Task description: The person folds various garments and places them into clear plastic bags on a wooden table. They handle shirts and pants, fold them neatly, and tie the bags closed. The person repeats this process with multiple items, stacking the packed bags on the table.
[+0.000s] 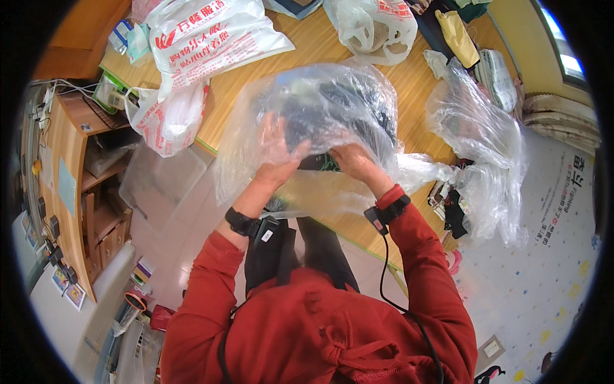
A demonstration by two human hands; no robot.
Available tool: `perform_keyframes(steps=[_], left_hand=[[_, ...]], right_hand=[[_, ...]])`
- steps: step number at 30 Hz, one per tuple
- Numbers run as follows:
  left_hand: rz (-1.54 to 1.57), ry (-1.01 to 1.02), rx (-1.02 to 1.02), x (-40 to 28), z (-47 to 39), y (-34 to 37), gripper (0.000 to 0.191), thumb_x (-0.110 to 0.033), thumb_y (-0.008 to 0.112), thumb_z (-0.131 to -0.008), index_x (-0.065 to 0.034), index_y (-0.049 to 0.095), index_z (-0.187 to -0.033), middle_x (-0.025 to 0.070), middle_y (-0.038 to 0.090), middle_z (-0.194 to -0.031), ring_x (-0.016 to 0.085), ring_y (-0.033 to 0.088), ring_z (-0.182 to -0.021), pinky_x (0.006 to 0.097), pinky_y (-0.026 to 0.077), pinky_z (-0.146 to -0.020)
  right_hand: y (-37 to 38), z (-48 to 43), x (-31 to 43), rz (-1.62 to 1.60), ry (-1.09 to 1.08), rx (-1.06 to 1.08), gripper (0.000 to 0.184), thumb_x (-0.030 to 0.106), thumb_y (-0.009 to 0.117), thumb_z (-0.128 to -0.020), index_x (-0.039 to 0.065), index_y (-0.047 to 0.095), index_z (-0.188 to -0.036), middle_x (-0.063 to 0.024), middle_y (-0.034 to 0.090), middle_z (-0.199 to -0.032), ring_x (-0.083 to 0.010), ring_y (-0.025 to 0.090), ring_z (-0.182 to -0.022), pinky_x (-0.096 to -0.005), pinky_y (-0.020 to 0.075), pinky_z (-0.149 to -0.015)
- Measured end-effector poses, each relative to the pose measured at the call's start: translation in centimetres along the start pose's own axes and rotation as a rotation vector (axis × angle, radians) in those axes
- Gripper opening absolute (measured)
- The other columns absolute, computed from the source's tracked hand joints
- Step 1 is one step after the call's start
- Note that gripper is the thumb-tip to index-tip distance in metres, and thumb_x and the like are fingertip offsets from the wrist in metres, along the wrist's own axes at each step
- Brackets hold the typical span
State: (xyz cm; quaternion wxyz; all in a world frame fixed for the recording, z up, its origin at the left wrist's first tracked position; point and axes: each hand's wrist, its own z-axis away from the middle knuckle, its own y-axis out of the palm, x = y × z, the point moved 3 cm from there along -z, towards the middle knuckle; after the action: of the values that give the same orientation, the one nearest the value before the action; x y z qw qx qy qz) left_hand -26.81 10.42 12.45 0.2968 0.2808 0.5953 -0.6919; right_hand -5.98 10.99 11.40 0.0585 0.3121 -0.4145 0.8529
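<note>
A large clear plastic bag (235, 139) lies on the wooden table in front of me, with dark folded items (307, 110) inside, probably fabric. My left hand (278, 144) is inside the bag's mouth, its fingers spread under the film against the dark contents. At the right side of the opening, my right hand (352, 156) reaches in with its fingertips partly hidden by the film. Between the hands shows a black piece with green markings (321, 162). The bag's near edge hangs over the table edge. Whether the right fingers grip anything cannot be told.
White bags with red print (216, 43) lie at the back left, one hanging over the edge (172, 125). Another white bag (374, 29) stands behind. Crumpled clear plastic (479, 129) and clothing (455, 211) lie at the right. An open wooden cabinet (72, 168) stands at the left.
</note>
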Motion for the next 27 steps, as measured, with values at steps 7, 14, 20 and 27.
perform_keyframes(steps=[7,14,20,27], left_hand=[[0.129,0.554,-0.105,-6.1,-11.9,-5.1,0.077,-0.045,0.065,-0.088,-0.0056,0.036,-0.148,0.0194,0.037,-0.151,0.032,0.039,-0.138,0.0413,0.035,-0.11],[0.336,0.332,0.113,-6.8,-17.2,-7.1,0.076,-0.046,0.065,-0.09,-0.0069,0.035,-0.148,0.0161,0.05,-0.14,0.026,0.05,-0.129,0.039,0.039,-0.107],[0.543,0.126,0.306,-3.8,-13.9,-5.6,0.076,-0.045,0.066,-0.089,-0.0021,0.037,-0.145,0.0218,0.046,-0.141,0.031,0.049,-0.129,0.0413,0.039,-0.107],[-0.183,0.414,0.379,-5.2,-9.7,2.8,0.101,-0.05,0.082,-0.064,0.0034,0.039,-0.139,0.0238,0.037,-0.145,0.041,0.029,-0.14,0.05,0.026,-0.114]], right_hand=[[-3.0,-2.6,0.0,-0.152,-0.278,-0.259,0.03,-0.008,0.068,-0.076,0.006,0.061,-0.101,-0.0088,0.058,-0.107,-0.0309,0.061,-0.1,-0.0385,0.0521,-0.082],[-3.2,-4.1,0.3,0.038,-0.114,-0.419,0.044,-0.006,0.068,-0.074,0.008,0.054,-0.114,-0.0106,0.056,-0.106,-0.0336,0.058,-0.103,-0.04,0.0498,-0.083],[-3.5,-5.7,0.6,0.006,-0.196,-0.441,0.045,-0.003,0.065,-0.077,0.005,0.054,-0.12,-0.0144,0.055,-0.111,-0.0369,0.054,-0.108,-0.042,0.0466,-0.09],[-4.3,-6.2,-1.2,-0.502,-0.121,-0.211,0.037,0.007,0.057,-0.09,0.004,0.056,-0.127,-0.01,0.061,-0.119,-0.0237,0.059,-0.11,-0.0341,0.0484,-0.091]])
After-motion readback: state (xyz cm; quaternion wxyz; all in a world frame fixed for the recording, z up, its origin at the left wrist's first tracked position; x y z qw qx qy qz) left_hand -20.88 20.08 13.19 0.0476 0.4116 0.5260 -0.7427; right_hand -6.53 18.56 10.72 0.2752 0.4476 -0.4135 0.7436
